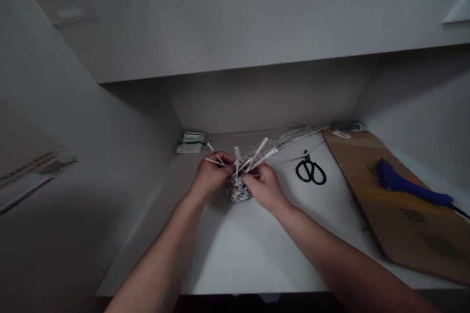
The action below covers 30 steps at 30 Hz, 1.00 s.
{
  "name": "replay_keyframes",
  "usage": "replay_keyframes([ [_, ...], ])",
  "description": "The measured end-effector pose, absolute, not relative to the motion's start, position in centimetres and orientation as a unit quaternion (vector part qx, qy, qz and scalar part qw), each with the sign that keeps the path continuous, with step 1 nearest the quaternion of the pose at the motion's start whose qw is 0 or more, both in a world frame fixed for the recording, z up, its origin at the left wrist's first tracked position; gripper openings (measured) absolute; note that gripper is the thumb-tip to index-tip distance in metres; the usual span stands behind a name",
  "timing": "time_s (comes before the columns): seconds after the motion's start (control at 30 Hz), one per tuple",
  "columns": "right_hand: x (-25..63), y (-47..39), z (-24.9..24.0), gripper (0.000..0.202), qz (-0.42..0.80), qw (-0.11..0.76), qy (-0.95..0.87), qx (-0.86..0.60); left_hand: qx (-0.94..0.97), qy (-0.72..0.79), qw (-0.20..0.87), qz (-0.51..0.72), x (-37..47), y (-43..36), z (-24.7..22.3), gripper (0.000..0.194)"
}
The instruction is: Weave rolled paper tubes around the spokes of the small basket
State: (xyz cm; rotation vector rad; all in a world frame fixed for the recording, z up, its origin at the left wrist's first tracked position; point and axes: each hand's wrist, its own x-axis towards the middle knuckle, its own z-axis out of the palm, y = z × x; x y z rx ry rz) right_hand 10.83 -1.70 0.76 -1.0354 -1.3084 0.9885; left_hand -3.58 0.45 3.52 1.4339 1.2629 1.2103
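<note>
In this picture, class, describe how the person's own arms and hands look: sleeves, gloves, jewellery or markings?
Both forearms are bare as far as the picture shows, with no sleeves in view. The left hand and the right hand wear no gloves. No watch, ring, bracelet or marking shows, though the dim light hides fine detail.

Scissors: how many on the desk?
1. The black scissors lie flat on the white desk, right of the hands, left of the cardboard sheet. None other visible; clutter behind could hide more.
</note>
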Motion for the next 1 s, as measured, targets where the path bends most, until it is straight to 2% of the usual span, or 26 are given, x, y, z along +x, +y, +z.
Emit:
replay_keyframes([
  [0.2, 12.2, -0.3, 1.8, 0.020, 0.538, 0.498, -0.558, -0.389, 0.595, 0.488, 0.417, 0.484, -4.4, 0.9, 3.5, 0.008],
  [0.4, 12.1, 0.8, 2.0, 0.025, 0.492, 0.490, -0.592, -0.409, 0.631, 0.481, 0.393, 0.465, -4.8, 0.8, 3.6, 0.011],
  [0.63, 11.7, 1.1, 0.8, 0.014, 0.429, 0.527, -0.609, -0.409, 0.615, 0.487, 0.411, 0.464, -4.2, 0.6, 3.6, 0.017],
  [0.87, 11.9, 1.3, 0.8, 0.021, 0.482, 0.517, -0.599, -0.376, 0.587, 0.504, 0.426, 0.468, -3.9, 0.5, 3.9, 0.025],
  [1.0, 12.3, 1.4, 0.8, 0.027, 0.517, 0.502, -0.606, -0.337, 0.593, 0.507, 0.433, 0.450, -4.1, 0.5, 3.8, 0.024],
])
